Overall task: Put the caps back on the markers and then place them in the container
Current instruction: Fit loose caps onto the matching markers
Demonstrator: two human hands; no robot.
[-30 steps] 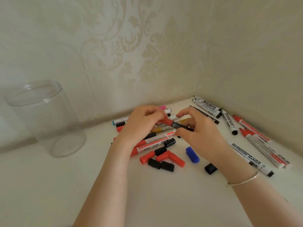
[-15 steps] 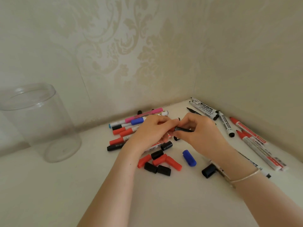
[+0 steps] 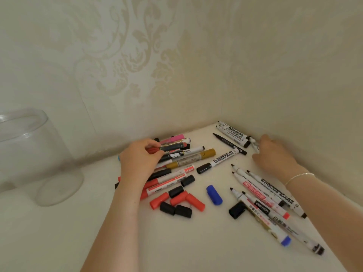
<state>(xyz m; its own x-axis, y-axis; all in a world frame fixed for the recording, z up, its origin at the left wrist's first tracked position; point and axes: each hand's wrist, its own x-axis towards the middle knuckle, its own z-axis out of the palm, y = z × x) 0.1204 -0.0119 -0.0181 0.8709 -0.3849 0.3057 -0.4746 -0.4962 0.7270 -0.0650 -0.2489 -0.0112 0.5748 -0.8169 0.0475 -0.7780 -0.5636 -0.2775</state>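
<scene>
My left hand (image 3: 138,163) is shut on a dark marker (image 3: 171,147) with a red cap, holding it over a pile of capped markers (image 3: 188,157). My right hand (image 3: 275,156) reaches toward the corner wall, its fingers spread around a white marker (image 3: 254,144) lying there. Several uncapped markers (image 3: 257,190) lie in a row at the right. Loose caps lie in front: red caps (image 3: 195,202), black caps (image 3: 183,211), a blue cap (image 3: 214,195) and another black cap (image 3: 236,210). The clear plastic container (image 3: 49,163) stands upright at the far left with nothing visible in it.
The white table surface (image 3: 176,242) meets patterned walls at the back and right, forming a corner. More black-capped whiteboard markers (image 3: 234,134) lie in that corner. A bracelet (image 3: 298,177) is on my right wrist.
My two hands have parted. The left hand keeps the red-capped dark marker and has moved left over the pile; the right hand let go and swung right toward the markers by the wall.
</scene>
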